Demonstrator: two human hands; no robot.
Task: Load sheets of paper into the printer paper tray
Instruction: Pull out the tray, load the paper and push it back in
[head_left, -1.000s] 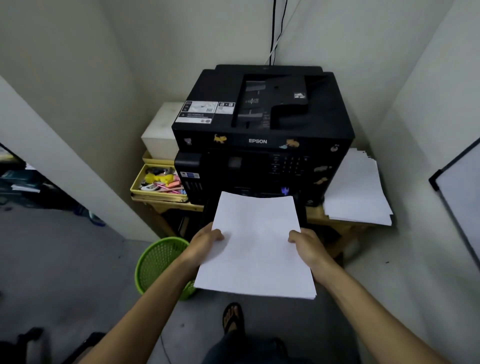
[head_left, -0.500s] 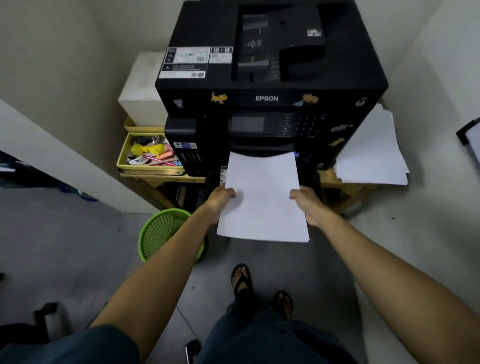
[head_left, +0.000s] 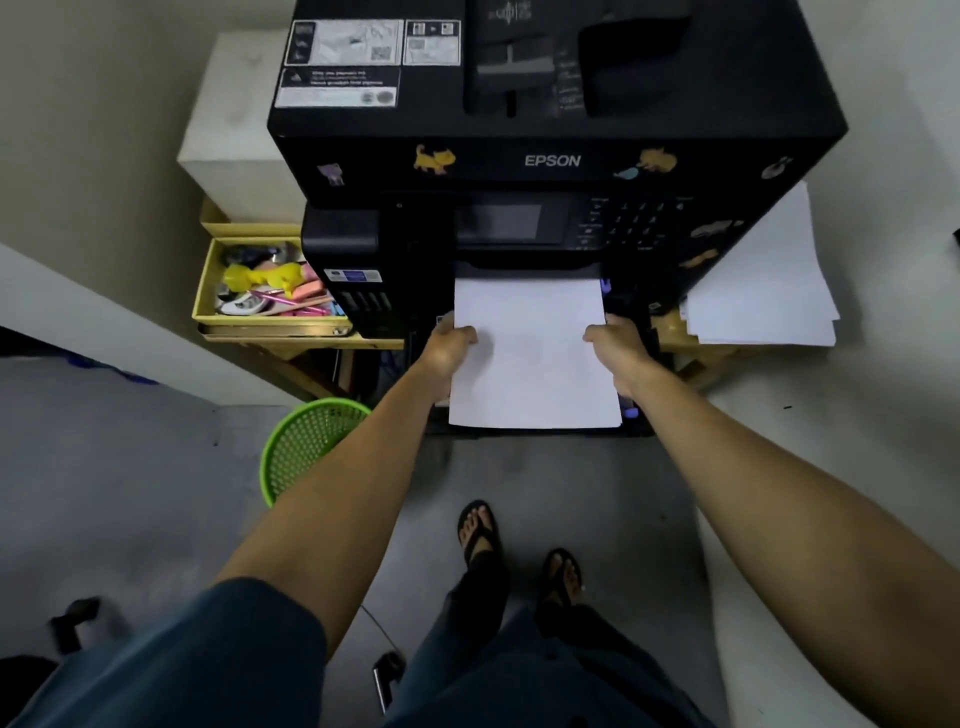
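A white stack of paper sheets (head_left: 532, 358) lies flat over the pulled-out black paper tray (head_left: 636, 423) at the front of the black Epson printer (head_left: 550, 161). The stack's far edge sits at the printer's front slot. My left hand (head_left: 449, 345) grips the stack's left edge and my right hand (head_left: 618, 345) grips its right edge, thumbs on top. Most of the tray is hidden under the paper.
A second pile of white paper (head_left: 763, 291) lies on the wooden stand right of the printer. A yellow tray of stationery (head_left: 205, 291) and a white box (head_left: 234, 119) sit to the left. A green mesh bin (head_left: 306, 447) stands on the floor. Walls close in on both sides.
I have moved closer and leaned over the printer. Both hands have carried the sheets forward and down, from held in the air to lying over the tray.
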